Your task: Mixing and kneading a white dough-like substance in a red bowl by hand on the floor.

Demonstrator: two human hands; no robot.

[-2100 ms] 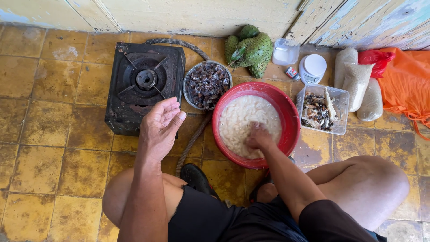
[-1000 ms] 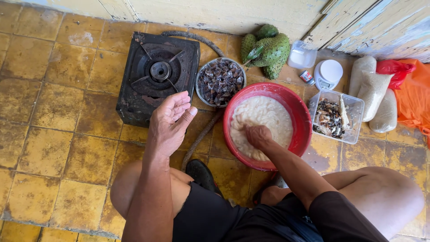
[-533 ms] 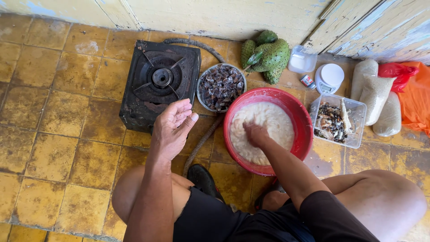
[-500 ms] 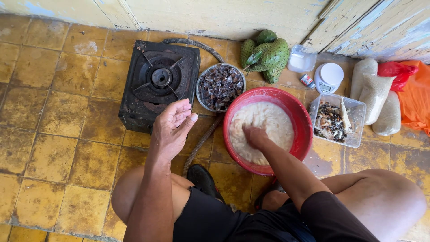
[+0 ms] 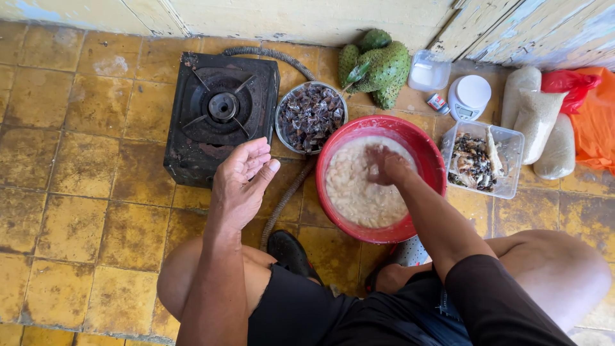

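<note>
The right hand (image 5: 386, 168) has shifted up-bowl, fingers blurred, state unclear, in the red bowl's (image 5: 428, 152) white mixture (image 5: 359, 192).

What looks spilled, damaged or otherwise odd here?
Nothing is spilled. The black single-burner gas stove looks rusty and worn. The right hand is in the pale mixture inside the red plastic basin; the left hand hovers open, empty.

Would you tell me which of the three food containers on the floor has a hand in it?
The red bowl of pale mash, where the right hand is; the metal bowl and clear tub sit untouched.
</note>
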